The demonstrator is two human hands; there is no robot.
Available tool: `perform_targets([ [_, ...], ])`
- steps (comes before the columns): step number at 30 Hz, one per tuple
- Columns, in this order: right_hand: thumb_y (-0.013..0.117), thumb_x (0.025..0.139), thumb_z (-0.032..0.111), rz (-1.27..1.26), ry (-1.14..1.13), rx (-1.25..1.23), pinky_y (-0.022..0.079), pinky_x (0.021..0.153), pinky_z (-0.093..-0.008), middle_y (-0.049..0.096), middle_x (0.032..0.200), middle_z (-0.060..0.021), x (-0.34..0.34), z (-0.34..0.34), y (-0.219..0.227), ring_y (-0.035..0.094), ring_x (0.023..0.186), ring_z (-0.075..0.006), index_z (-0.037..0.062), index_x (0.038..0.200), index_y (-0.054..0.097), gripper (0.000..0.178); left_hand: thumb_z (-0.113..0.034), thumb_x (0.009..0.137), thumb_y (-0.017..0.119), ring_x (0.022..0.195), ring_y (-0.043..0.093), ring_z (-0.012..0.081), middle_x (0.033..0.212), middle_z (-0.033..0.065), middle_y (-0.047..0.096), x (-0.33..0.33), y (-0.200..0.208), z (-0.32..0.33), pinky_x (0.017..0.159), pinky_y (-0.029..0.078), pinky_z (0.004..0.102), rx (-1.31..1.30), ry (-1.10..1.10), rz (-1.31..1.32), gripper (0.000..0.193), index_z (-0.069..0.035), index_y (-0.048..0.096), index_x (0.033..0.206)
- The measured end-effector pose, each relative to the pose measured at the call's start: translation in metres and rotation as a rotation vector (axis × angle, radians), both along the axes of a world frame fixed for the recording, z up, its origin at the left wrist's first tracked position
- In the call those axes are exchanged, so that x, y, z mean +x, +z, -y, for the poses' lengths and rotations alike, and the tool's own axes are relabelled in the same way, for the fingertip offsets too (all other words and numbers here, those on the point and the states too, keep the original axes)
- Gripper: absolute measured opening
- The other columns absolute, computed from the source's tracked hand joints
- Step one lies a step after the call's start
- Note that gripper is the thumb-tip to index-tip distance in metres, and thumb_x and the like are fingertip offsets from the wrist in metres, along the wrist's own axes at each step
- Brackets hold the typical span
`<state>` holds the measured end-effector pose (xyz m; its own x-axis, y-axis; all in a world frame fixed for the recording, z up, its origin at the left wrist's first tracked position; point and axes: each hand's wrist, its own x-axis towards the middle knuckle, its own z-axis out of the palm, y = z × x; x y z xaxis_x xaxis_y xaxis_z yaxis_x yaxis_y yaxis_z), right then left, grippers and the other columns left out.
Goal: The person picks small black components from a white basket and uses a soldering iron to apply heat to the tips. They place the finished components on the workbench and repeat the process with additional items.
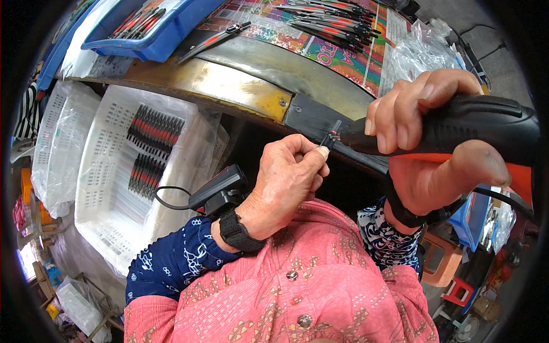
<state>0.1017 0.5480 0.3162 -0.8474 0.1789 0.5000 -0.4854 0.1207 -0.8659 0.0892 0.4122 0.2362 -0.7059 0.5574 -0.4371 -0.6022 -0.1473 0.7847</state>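
Observation:
My left hand [286, 174] is at the table's edge, its thumb and forefinger pinched on a small dark part [330, 139] with a short metal rod sticking up. Most of that part is hidden by my fingertips. From the right, my right hand [409, 114] grips a black handheld power tool [480, 126], fingers over its top and the thumb below. The tool's narrow front end points at the small part; I cannot tell whether they touch. An orange-red surface [517, 180] shows beneath the tool.
A blue tray [163, 43] of slim red-and-grey pieces stands on the table, with one similar piece [214, 41] beside it. A pile of them [334, 26] lies farther back. Below left, a white crate [114, 188] holds rows of black-and-red pieces. Clear plastic bags [426, 48] lie back right.

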Motion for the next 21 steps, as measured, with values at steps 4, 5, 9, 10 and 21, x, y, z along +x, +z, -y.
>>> perform_targets([
  [4,0.054,0.068,0.075,-0.001,0.006,0.0,0.041,0.056,-0.0284,0.044,0.063,-0.0004,-0.0019,0.0009,-0.0004,0.045,0.051,-0.0116,0.004,0.095,0.045,0.076,-0.016,0.086,0.059,0.054,0.045,0.0068,0.07,0.0025,0.056,-0.0005,-0.0004,0.0006,0.043,0.036,0.0192,0.019,-0.001,0.017,0.013,-0.003,0.054,0.084],
  [5,0.054,0.068,0.075,0.0,0.008,0.001,0.041,0.056,-0.0284,0.044,0.063,-0.0005,-0.002,0.0009,-0.0001,0.045,0.051,-0.0116,0.004,0.095,0.045,0.076,-0.016,0.086,0.059,0.053,0.045,0.0069,0.07,0.0026,0.056,-0.0003,-0.0007,0.0004,0.043,0.036,0.0193,0.018,0.001,0.012,0.014,-0.003,0.054,0.084],
  [9,0.054,0.068,0.074,0.0,0.015,0.003,0.041,0.056,-0.0283,0.044,0.063,-0.0005,-0.0035,0.0015,-0.0001,0.045,0.051,-0.0116,0.0038,0.095,0.044,0.076,-0.016,0.086,0.059,0.053,0.045,0.0071,0.07,0.0029,0.056,-0.0006,-0.0014,0.001,0.043,0.036,0.0194,0.008,-0.001,0.009,0.014,-0.003,0.054,0.084],
  [10,0.054,0.068,0.074,0.0,0.018,0.001,0.041,0.056,-0.0283,0.044,0.063,-0.0005,-0.004,0.0019,-0.0001,0.045,0.051,-0.0116,0.0038,0.095,0.044,0.076,-0.016,0.086,0.059,0.053,0.045,0.0071,0.07,0.003,0.056,-0.0008,-0.0013,0.0011,0.043,0.036,0.0194,0.011,-0.001,0.006,0.014,-0.003,0.054,0.084],
  [21,0.055,0.069,0.073,0.013,0.015,0.01,0.041,0.057,-0.0282,0.044,0.063,-0.0007,-0.0082,0.0053,0.001,0.045,0.052,-0.0117,0.0035,0.096,0.044,0.075,-0.015,0.086,0.059,0.051,0.044,0.007,0.067,0.0029,0.056,0.0011,0.0014,-0.0007,0.044,0.035,0.0195,-0.014,0.012,0.003,0.014,-0.002,0.054,0.082],
])
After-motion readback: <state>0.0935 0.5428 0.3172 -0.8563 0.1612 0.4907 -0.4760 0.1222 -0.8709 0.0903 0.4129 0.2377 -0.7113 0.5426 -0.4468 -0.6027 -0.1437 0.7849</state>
